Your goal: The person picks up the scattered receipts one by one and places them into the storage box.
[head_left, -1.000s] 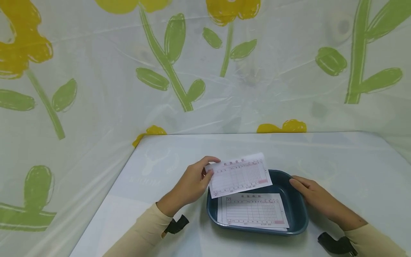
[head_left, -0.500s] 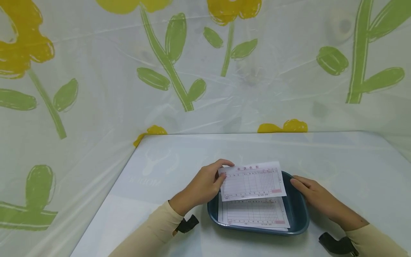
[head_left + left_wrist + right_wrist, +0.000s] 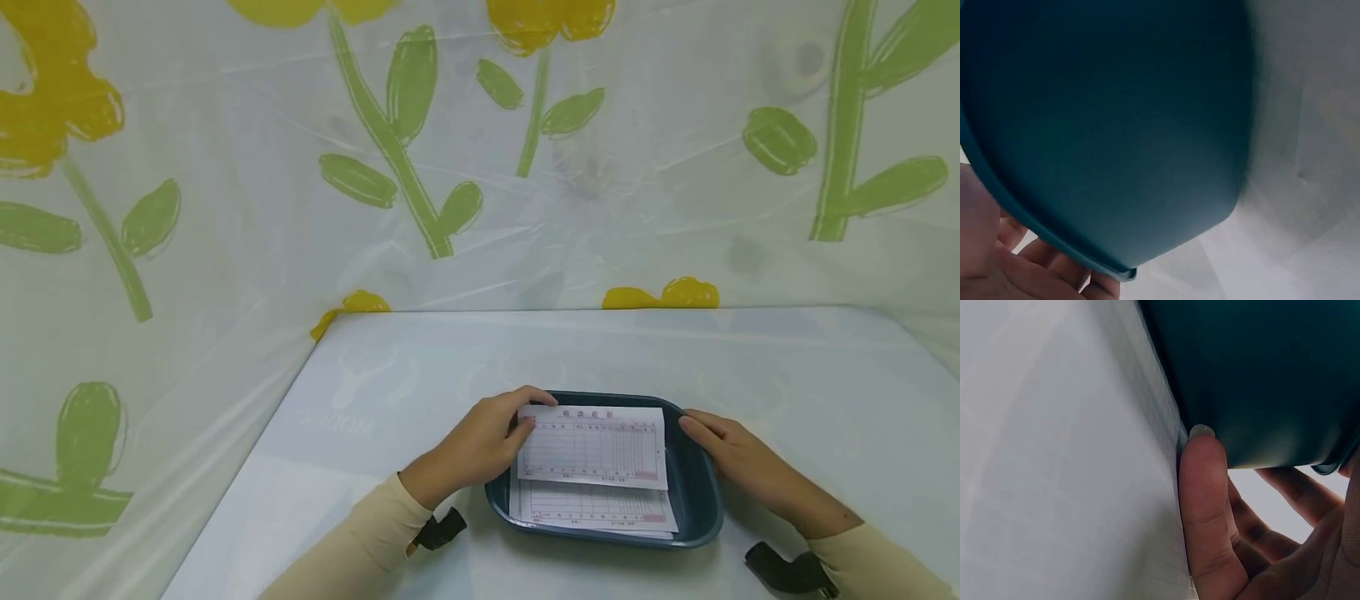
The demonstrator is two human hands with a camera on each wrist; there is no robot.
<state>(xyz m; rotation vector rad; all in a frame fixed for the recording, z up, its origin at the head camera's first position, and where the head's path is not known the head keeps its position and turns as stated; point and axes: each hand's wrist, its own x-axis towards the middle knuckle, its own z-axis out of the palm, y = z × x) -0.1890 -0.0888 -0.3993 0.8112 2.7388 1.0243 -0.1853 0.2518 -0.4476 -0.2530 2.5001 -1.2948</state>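
Observation:
A dark teal plastic tray point(image 3: 692, 479) sits on the table, holding printed receipt slips point(image 3: 592, 504). At its left side my left hand point(image 3: 483, 437) pinches the left edge of another receipt slip point(image 3: 592, 448) between thumb and fingers. That slip lies nearly flat over the others, covering their upper part. My right hand point(image 3: 750, 467) grips the tray's right rim, thumb on top. In the left wrist view the tray's outer wall point(image 3: 1135, 137) fills the middle, with left-hand fingers point(image 3: 1054, 262) along the rim. Right-hand fingers point(image 3: 1207, 500) reach under the tray in the right wrist view.
A white table point(image 3: 360, 475) spreads around the tray. Behind it hangs a pale curtain point(image 3: 675, 192) printed with yellow flowers and green leaves. Black wrist cameras point(image 3: 787, 571) sit below both sleeves.
My left hand has moved right and down, lowering the pinched slip from above the tray's back rim into the tray over the others. The right hand and tray stay in place.

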